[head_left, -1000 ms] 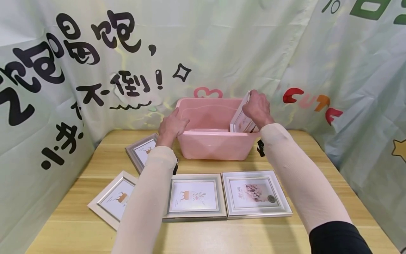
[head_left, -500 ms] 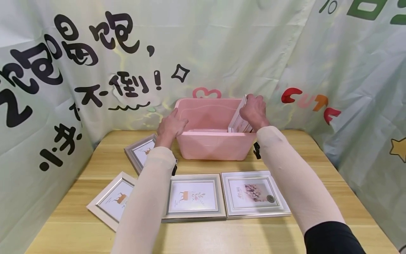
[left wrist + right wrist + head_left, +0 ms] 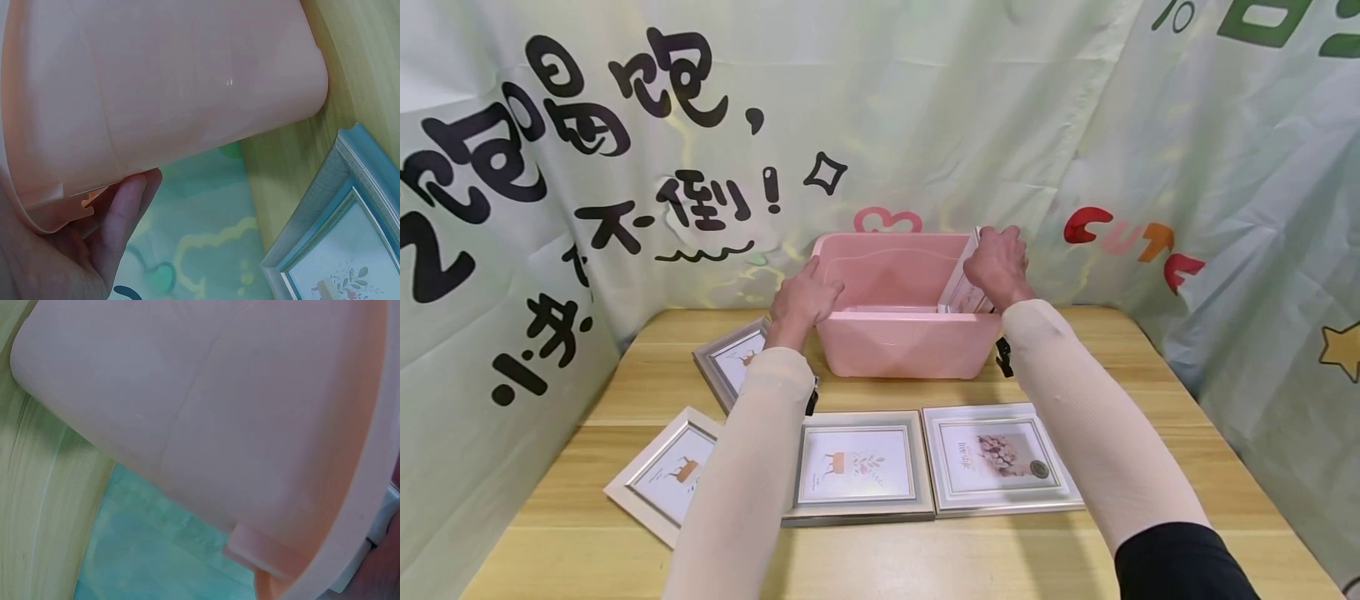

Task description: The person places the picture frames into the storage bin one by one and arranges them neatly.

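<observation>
My left hand (image 3: pixel 802 304) grips the left rim of a pink plastic bin (image 3: pixel 906 346); in the left wrist view its fingers (image 3: pixel 122 212) curl under that rim. At the bin's right end, my right hand (image 3: pixel 998 268) holds a white-edged picture frame (image 3: pixel 958 287), which leans inside the bin. Whether a second frame stands behind it is hard to tell. The right wrist view shows mostly the bin's outer wall (image 3: pixel 187 412), with white frame edges (image 3: pixel 350 569) and part of the hand at the lower right corner. The right fingertips are hidden.
Near the table's front lie a beige frame (image 3: pixel 859 508) and a silver-white frame (image 3: pixel 1003 500), side by side. Another pale frame (image 3: pixel 647 492) lies angled at the left, and a grey-brown frame (image 3: pixel 715 367) lies beside the bin. A printed curtain (image 3: pixel 925 125) hangs behind the table.
My right hand has lowered slightly and shifted left, bringing the held picture frame deeper into the bin. My left hand stays on the rim.
</observation>
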`<state>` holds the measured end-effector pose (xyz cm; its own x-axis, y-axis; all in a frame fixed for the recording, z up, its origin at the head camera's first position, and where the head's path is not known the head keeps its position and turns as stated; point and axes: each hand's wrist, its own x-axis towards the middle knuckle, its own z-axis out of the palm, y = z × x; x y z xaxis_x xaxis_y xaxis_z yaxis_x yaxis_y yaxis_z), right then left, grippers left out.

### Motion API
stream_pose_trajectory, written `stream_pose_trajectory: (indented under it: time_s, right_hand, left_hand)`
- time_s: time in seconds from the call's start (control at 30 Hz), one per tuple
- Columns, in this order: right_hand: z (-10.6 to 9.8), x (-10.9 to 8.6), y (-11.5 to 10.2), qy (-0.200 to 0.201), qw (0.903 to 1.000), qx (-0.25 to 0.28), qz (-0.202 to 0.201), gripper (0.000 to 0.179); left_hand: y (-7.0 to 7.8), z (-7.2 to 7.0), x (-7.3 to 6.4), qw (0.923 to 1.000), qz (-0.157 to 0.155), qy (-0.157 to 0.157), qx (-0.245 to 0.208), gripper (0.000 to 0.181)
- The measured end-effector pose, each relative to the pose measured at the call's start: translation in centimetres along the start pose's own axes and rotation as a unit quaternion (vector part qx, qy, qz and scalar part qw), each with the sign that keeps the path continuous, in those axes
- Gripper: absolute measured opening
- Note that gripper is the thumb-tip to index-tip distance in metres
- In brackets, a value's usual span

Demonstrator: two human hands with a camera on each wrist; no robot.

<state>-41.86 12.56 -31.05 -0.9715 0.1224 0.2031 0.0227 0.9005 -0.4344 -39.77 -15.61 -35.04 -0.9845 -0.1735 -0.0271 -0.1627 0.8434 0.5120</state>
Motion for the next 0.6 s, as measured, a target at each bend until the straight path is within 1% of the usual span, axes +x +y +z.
stream_pose_trajectory:
  time_s: [0.1, 0.37, 0.6]
  right_hand:
    - [-0.04, -0.03, 0.00, -0.004, 1.0000, -0.008, -0.001, 0.047]
    - [-0.04, -0.15, -0.22, -0.020, 0.9990, -0.039, 0.001, 0.023]
    - [-0.04, -0.33, -0.51, -0.030, 0.9974, -0.066, 0.000, 0.023]
  left_hand:
    - [0.05, -0.01, -0.06, 1.0000, 0.000, -0.002, 0.000, 0.075]
    - [-0.01, -0.01, -0.09, 0.9999, -0.003, -0.007, -0.007, 0.076]
    - [-0.02, -0.02, -0.06, 0.9999, -0.004, -0.006, -0.008, 0.075]
